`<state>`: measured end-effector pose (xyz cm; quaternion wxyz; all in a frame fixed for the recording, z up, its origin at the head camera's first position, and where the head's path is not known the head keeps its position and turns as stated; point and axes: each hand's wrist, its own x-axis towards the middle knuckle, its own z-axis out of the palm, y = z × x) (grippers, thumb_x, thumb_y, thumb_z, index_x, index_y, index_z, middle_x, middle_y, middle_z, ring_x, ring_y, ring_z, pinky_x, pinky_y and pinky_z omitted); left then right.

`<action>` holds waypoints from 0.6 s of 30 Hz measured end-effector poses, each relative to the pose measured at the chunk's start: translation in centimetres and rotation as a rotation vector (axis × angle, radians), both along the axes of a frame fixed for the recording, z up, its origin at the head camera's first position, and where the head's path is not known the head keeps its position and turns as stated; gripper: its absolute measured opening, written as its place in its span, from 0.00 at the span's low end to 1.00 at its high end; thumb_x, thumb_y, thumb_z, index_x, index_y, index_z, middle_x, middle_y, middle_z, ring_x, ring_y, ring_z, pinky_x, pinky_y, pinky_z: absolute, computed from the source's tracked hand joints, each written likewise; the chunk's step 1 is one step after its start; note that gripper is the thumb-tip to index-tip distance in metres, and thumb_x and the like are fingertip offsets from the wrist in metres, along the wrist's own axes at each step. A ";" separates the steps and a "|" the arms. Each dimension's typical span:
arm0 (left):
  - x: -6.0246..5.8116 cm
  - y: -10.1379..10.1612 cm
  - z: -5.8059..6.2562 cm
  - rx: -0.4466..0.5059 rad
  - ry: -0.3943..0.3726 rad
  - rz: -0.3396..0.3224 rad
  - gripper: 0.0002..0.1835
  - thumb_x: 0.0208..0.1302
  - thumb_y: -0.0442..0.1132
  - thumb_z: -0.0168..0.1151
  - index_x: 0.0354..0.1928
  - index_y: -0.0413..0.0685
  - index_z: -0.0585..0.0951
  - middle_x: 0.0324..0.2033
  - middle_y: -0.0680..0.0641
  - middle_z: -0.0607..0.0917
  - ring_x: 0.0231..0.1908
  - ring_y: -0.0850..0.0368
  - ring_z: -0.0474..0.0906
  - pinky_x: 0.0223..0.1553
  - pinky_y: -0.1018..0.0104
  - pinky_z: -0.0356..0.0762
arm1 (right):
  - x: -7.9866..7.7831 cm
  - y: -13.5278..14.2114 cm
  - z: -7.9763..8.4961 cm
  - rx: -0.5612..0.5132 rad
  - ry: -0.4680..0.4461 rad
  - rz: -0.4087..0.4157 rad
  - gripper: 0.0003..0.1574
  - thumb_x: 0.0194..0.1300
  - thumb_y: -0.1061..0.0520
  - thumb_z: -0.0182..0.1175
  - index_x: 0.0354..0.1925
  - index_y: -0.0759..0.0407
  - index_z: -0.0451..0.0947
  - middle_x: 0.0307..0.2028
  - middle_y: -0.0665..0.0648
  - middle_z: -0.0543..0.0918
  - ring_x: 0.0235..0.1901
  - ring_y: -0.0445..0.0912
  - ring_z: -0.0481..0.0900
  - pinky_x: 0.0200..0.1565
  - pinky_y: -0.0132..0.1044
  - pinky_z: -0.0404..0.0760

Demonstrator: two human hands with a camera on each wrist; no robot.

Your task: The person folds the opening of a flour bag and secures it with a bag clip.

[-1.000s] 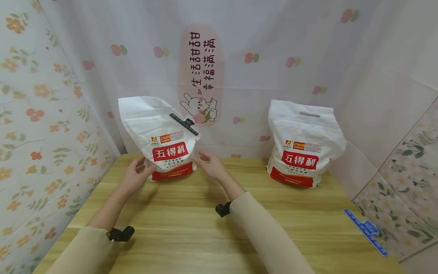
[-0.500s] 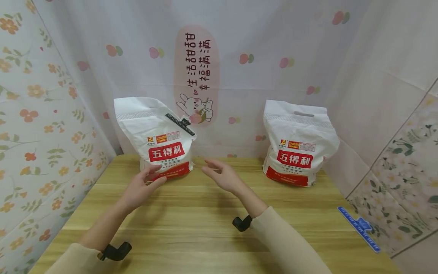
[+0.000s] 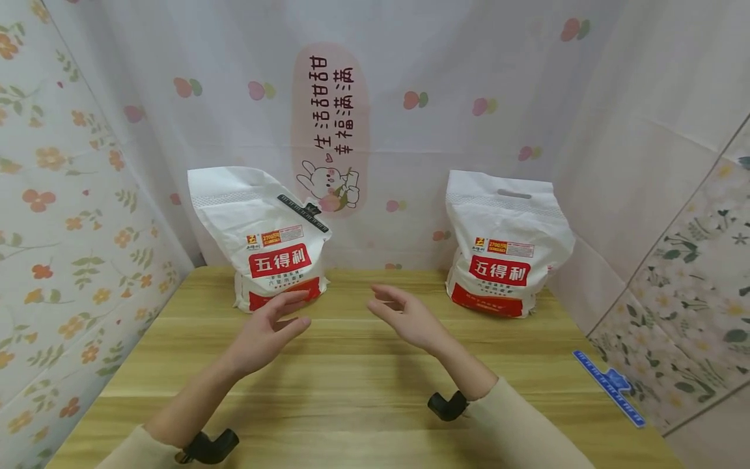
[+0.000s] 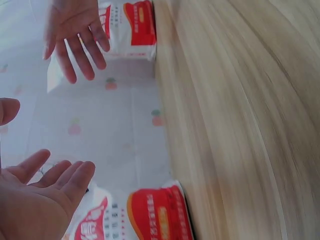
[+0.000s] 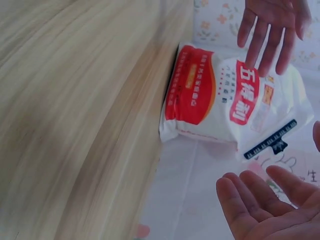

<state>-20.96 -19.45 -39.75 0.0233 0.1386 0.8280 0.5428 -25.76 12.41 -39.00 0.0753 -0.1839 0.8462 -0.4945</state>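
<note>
Both hands are off everything here, and it all comes down to where the bags lie from them. The left hand (image 3: 266,335) is the closer one: it hangs just in front of the clipped bag (image 3: 280,242), fingertips overlapping its lower red band in the head view, though the wrist views suggest a gap. Fingers loosely spread, thumb apart, nothing in the grip.

Across from it, the right hand (image 3: 407,319) hovers over the table (image 3: 340,397) between the two bags, palm turned in towards its partner, fingers lightly bent and apart, holding nothing either.

Now the line of that clipped bag: it stands at the back left, long axis roughly upright, its top flaring out to the left. The black clip (image 3: 303,212) sits slantwise across its upper right corner, dropping towards the right, so its lower end is on the right hand's side.

Out to the right stands the second bag (image 3: 508,244), upright, no clip showing, handle slot at the top; the right hand is clearly nearer to it. And look at the blue clip (image 3: 609,388), well apart from both hands, its long axis running along the table's right edge, the right hand having the shorter reach.
</note>
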 end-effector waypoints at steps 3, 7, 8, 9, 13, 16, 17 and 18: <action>0.1 0.8 0.0 0.010 0.009 -0.028 0.32 0.78 0.46 0.68 0.79 0.48 0.71 0.79 0.38 0.74 0.78 0.32 0.72 0.65 0.46 0.86 | 0.5 1.0 0.1 0.009 0.009 -0.004 0.38 0.80 0.36 0.63 0.78 0.50 0.74 0.75 0.57 0.80 0.73 0.57 0.80 0.69 0.59 0.82; 0.1 1.7 0.0 0.024 0.008 -0.056 0.32 0.78 0.46 0.67 0.79 0.48 0.71 0.79 0.38 0.74 0.79 0.32 0.70 0.66 0.46 0.85 | 1.0 2.0 0.3 0.027 0.013 -0.022 0.37 0.81 0.37 0.63 0.77 0.52 0.75 0.74 0.58 0.81 0.72 0.58 0.80 0.70 0.59 0.82; 0.1 1.9 0.0 0.028 0.009 -0.063 0.32 0.78 0.46 0.67 0.79 0.48 0.71 0.79 0.38 0.74 0.79 0.32 0.70 0.67 0.45 0.84 | 1.0 2.3 0.3 0.030 0.013 -0.024 0.37 0.81 0.37 0.62 0.77 0.52 0.75 0.74 0.58 0.81 0.72 0.58 0.80 0.69 0.60 0.82; 0.0 2.1 0.0 0.033 0.003 -0.065 0.32 0.78 0.46 0.67 0.79 0.48 0.71 0.79 0.39 0.74 0.79 0.33 0.70 0.68 0.45 0.84 | 1.1 2.5 0.2 0.033 0.012 -0.027 0.37 0.81 0.37 0.62 0.77 0.52 0.75 0.74 0.58 0.81 0.72 0.58 0.80 0.69 0.60 0.82; -0.2 3.1 -0.1 0.041 -0.020 -0.088 0.33 0.78 0.48 0.68 0.79 0.50 0.71 0.80 0.40 0.73 0.79 0.34 0.70 0.69 0.43 0.82 | 1.2 3.6 0.1 0.041 0.008 -0.041 0.37 0.81 0.36 0.62 0.77 0.53 0.75 0.74 0.59 0.80 0.72 0.58 0.80 0.69 0.59 0.82; -0.5 4.0 0.0 0.047 -0.036 -0.102 0.33 0.78 0.49 0.68 0.79 0.52 0.71 0.80 0.41 0.73 0.79 0.35 0.70 0.69 0.43 0.82 | 1.4 4.4 0.0 0.046 -0.007 -0.060 0.38 0.81 0.36 0.62 0.77 0.53 0.75 0.75 0.59 0.80 0.72 0.58 0.79 0.70 0.59 0.82; -0.6 4.3 0.0 0.051 -0.037 -0.108 0.33 0.78 0.49 0.68 0.79 0.52 0.72 0.80 0.42 0.74 0.79 0.35 0.70 0.70 0.42 0.82 | 1.4 4.7 0.0 0.048 -0.007 -0.060 0.38 0.81 0.36 0.61 0.78 0.53 0.74 0.75 0.59 0.80 0.72 0.59 0.79 0.70 0.59 0.82; -0.6 4.7 0.1 0.054 -0.038 -0.114 0.33 0.78 0.49 0.68 0.79 0.52 0.72 0.80 0.42 0.74 0.79 0.35 0.71 0.70 0.42 0.81 | 1.4 5.0 0.0 0.050 -0.007 -0.067 0.38 0.81 0.36 0.61 0.78 0.54 0.74 0.75 0.59 0.80 0.72 0.59 0.79 0.70 0.59 0.82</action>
